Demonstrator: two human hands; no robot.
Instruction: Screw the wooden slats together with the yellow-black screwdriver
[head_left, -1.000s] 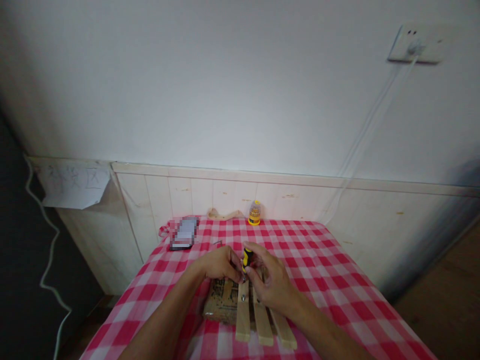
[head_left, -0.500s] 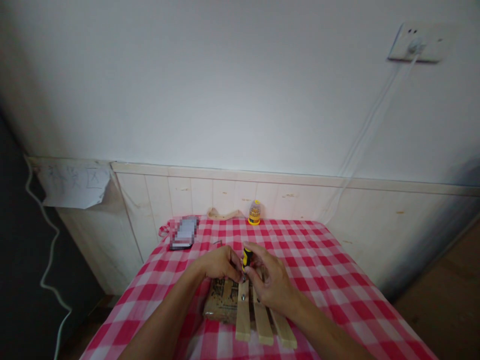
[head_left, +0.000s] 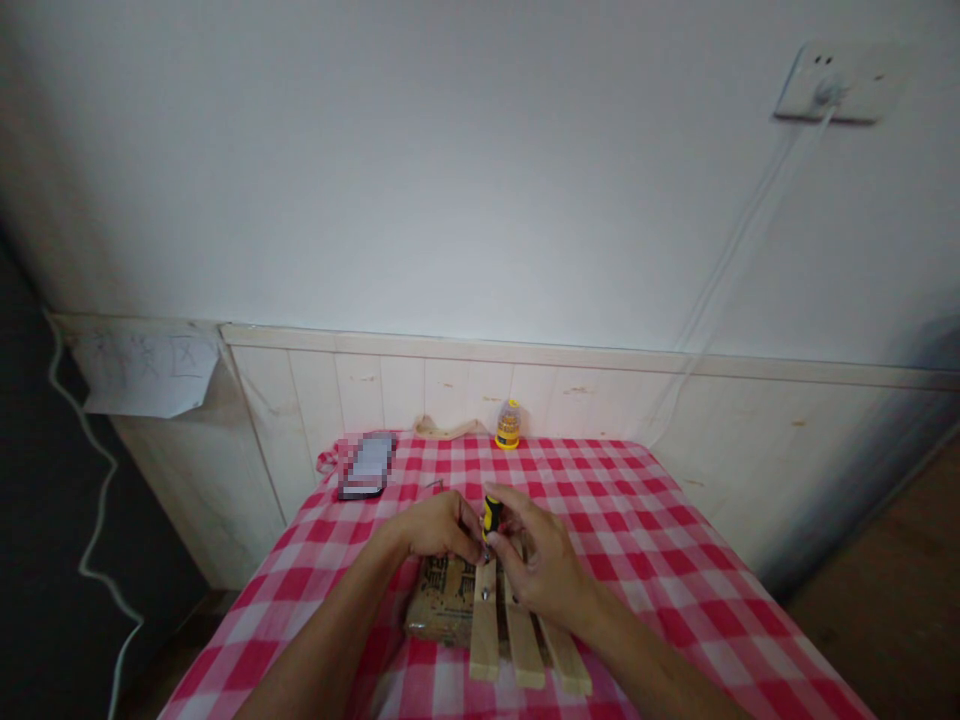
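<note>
My right hand (head_left: 551, 560) is closed around a small yellow-and-black screwdriver (head_left: 492, 515), held upright with its tip down on the leftmost wooden strip (head_left: 485, 630). Close by on the left, my left hand (head_left: 442, 525) has its fingers pinched together at the screwdriver's tip; what they grip is hidden. A small metal screw (head_left: 485, 594) stands in the same strip, nearer to me. Beside it lie a middle wooden strip (head_left: 524, 640) and a right wooden strip (head_left: 564, 655), fanned slightly apart. All three rest across a brown printed package (head_left: 439, 610).
A red-and-white checked cloth (head_left: 637, 540) covers the table. Against the wall stand a yellow-capped clear container (head_left: 508, 428) and a curved pale strip (head_left: 446, 430). A phone (head_left: 367, 466) lies at the back left, and a thin bent metal piece (head_left: 435, 485) lies behind my left hand.
Both hands keep nearly the same place, and the screwdriver stays upright on the strip. The whole view has shifted very slightly.
</note>
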